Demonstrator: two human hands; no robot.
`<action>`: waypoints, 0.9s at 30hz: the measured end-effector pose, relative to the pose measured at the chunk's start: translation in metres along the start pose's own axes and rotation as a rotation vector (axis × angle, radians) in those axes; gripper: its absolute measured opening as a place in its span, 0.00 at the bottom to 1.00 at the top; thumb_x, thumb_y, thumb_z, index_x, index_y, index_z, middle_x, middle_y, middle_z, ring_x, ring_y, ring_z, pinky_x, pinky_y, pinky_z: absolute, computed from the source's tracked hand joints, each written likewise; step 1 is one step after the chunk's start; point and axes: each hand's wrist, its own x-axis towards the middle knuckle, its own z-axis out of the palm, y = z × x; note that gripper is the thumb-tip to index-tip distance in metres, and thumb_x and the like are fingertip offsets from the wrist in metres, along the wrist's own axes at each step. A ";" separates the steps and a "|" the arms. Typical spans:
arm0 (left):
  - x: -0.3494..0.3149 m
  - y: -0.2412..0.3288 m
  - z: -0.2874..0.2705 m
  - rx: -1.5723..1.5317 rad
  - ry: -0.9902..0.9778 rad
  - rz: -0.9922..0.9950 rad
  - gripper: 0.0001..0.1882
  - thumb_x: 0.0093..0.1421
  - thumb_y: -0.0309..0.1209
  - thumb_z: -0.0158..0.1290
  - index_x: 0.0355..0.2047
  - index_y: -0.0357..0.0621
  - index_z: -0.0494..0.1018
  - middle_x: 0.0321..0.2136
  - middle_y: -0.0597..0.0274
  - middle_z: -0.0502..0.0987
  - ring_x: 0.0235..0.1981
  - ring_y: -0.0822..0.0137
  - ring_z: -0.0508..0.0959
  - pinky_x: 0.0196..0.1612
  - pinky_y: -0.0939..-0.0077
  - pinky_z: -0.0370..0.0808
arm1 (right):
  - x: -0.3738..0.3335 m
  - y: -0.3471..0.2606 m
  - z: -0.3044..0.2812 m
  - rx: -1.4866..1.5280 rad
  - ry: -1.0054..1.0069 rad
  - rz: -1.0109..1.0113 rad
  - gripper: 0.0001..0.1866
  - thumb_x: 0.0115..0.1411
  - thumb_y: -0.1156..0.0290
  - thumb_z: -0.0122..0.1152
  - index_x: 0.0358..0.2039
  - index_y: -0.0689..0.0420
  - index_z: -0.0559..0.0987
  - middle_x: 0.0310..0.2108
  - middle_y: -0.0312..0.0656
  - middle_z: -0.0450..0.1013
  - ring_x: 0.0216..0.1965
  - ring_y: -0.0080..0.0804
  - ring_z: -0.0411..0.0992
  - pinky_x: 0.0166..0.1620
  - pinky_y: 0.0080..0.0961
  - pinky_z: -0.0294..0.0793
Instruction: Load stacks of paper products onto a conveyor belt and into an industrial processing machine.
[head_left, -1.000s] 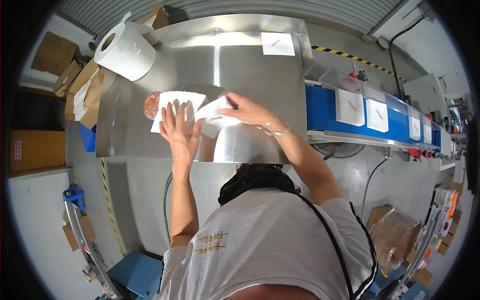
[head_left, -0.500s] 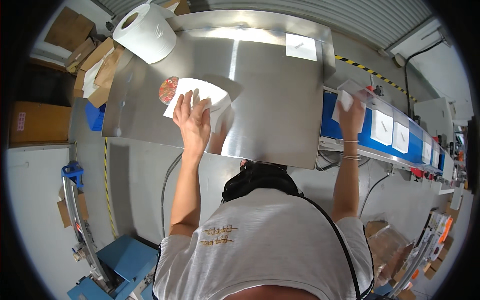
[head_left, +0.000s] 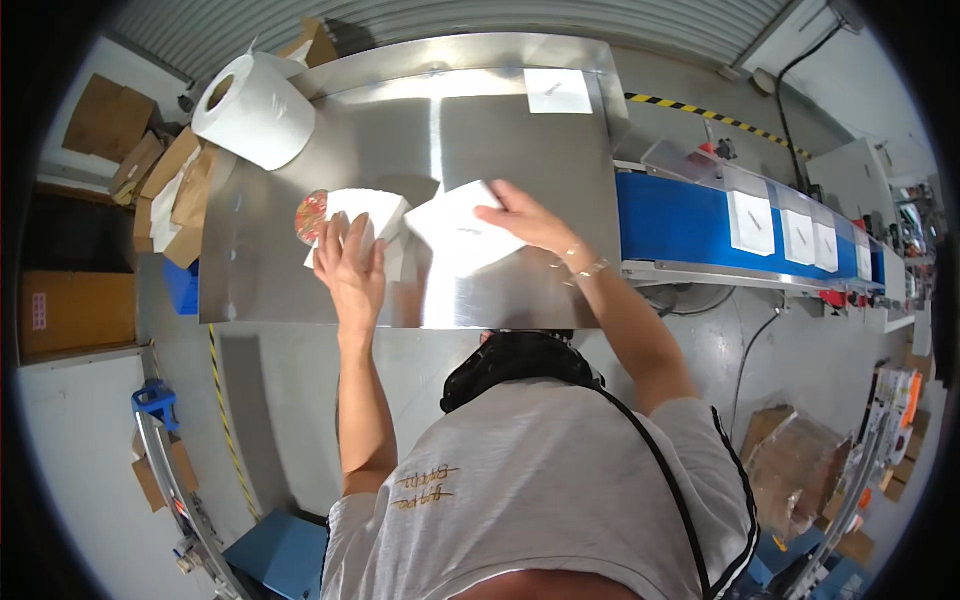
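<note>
Right hand [head_left: 530,222]: gripping a flat white sheet [head_left: 465,232] by its right edge, above the bench [head_left: 510,140], just beside the pile (contact at the sheet's left corner cannot be told). Left hand [head_left: 350,265]: fingers extended over the white pile [head_left: 372,203]; whether they pinch it is unclear. A red patterned disc [head_left: 311,215] shows beside the pile. Progress: four white sheets [head_left: 750,222] lie on the blue conveyor belt [head_left: 670,220]; the held sheet and the uncounted pile are not on it. Farther out: a marked white sheet [head_left: 558,92] and a white roll [head_left: 260,115].
</note>
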 end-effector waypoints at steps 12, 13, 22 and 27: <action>-0.002 0.004 0.005 -0.100 0.126 -0.027 0.15 0.54 0.22 0.56 0.41 0.50 0.79 0.54 0.54 0.70 0.61 0.49 0.61 0.62 0.53 0.54 | -0.115 0.018 -0.174 -1.442 1.138 0.203 0.34 0.47 0.55 0.70 0.52 0.57 0.69 0.46 0.51 0.72 0.49 0.50 0.68 0.48 0.42 0.69; -0.002 0.006 0.005 -0.109 0.125 -0.018 0.15 0.53 0.22 0.56 0.41 0.51 0.79 0.55 0.54 0.69 0.62 0.48 0.60 0.62 0.53 0.52 | -0.104 0.018 -0.171 -1.223 0.955 -0.030 0.32 0.46 0.60 0.71 0.50 0.57 0.70 0.45 0.52 0.72 0.50 0.48 0.67 0.49 0.42 0.69; 0.003 0.006 -0.001 -0.100 0.061 0.062 0.18 0.49 0.26 0.61 0.42 0.55 0.78 0.60 0.51 0.63 0.64 0.44 0.55 0.63 0.46 0.48 | 0.039 -0.027 0.054 -0.322 -0.086 -0.228 0.24 0.51 0.65 0.68 0.49 0.52 0.73 0.51 0.44 0.66 0.53 0.42 0.65 0.51 0.32 0.69; 0.001 -0.021 -0.003 0.041 0.018 -0.050 0.31 0.52 0.42 0.61 0.57 0.56 0.68 0.62 0.45 0.57 0.64 0.45 0.54 0.63 0.42 0.46 | 0.034 -0.017 0.032 -0.234 -0.200 0.064 0.20 0.61 0.59 0.61 0.44 0.61 0.70 0.43 0.38 0.71 0.44 0.24 0.69 0.41 0.20 0.71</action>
